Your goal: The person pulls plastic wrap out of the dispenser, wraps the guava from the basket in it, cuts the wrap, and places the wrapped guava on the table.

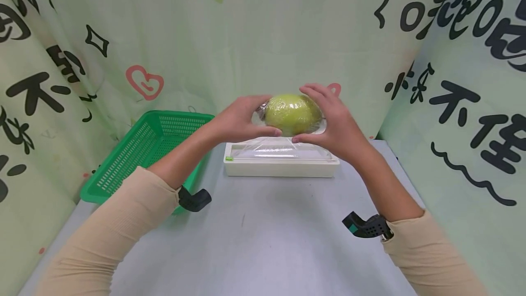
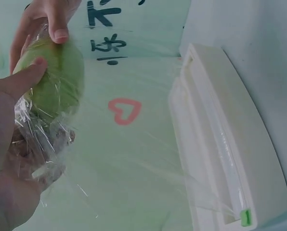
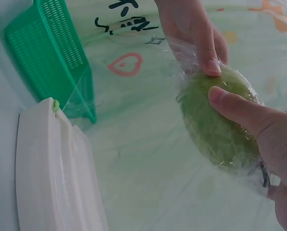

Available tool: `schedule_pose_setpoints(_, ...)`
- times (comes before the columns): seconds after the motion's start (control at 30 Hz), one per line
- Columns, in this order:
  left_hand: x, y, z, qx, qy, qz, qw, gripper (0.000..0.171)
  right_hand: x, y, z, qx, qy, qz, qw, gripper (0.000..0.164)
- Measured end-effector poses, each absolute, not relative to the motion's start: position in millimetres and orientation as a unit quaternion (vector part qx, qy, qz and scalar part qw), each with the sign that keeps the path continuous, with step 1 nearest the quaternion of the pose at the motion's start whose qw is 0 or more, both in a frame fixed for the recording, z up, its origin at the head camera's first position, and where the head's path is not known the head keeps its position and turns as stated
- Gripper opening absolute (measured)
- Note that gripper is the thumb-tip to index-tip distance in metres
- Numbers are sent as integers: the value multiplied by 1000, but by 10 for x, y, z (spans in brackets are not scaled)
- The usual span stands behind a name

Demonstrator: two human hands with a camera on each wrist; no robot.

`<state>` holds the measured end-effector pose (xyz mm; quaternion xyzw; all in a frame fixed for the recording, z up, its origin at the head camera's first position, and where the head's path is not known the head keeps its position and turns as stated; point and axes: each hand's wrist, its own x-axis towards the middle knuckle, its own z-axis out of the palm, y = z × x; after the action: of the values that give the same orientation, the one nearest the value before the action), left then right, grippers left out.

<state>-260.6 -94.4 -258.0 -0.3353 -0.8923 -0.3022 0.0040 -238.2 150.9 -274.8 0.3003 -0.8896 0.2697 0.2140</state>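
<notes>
A yellow-green oval fruit [image 1: 292, 114], wrapped in clear cling film, is held up above the far part of the table; its exact kind is hard to tell. My left hand [image 1: 244, 120] grips its left end, thumb pressed on the near side. From the other end my right hand [image 1: 333, 124] grips it, thumb low and fingers over the far side. Bunched cling film [image 2: 45, 137] gathers by my left palm in the left wrist view. Under the fruit stands a white cling film dispenser [image 1: 279, 169] with a green slider [image 2: 246, 217]. A sheet of film stretches from it up toward the fruit.
A green perforated plastic basket [image 1: 185, 126] stands at the left of the table [image 1: 267, 241]. Light green curtains [image 1: 263, 35] printed with black characters and red hearts hang behind and on both sides. Dark straps sit on both wrists.
</notes>
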Motion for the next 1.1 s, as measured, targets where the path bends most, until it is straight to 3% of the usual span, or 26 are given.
schedule_pose_setpoints(0.4, -2661, -954, -2719, -296, -891, -336, -71, 52, -2390, 1483, -2950, 360, -857, 242, 278, 92)
schedule_pose_setpoints(1.1, -2733, -939, -2894, -283, -876, -364, -143, 39, -2433, 1516, -3229, 352, -868, 232, 262, 94)
